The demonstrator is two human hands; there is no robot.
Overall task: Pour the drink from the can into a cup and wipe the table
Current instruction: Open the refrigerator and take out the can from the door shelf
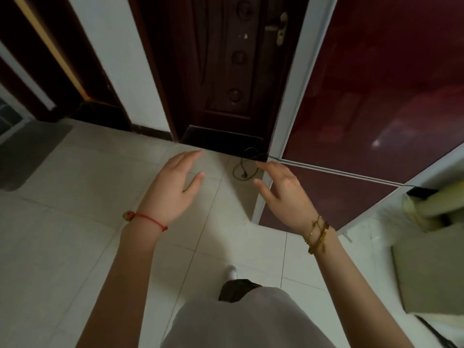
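Light skirt [241,320] and white shoe [232,272] over pale floor tiles [75,247], left hand [173,187] and right hand [283,194] both spread and empty, no can, cup or table in view, loose cord [244,167] by dark door [221,71] likely a trip risk

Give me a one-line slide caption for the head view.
Both hands, left and right, held out open and empty above a tiled floor, facing a dark wooden door.

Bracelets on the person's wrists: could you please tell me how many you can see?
3, as far as shows: a red string bracelet on the left wrist and two gold bangles side by side on the right wrist. The undersides of both wrists are hidden.
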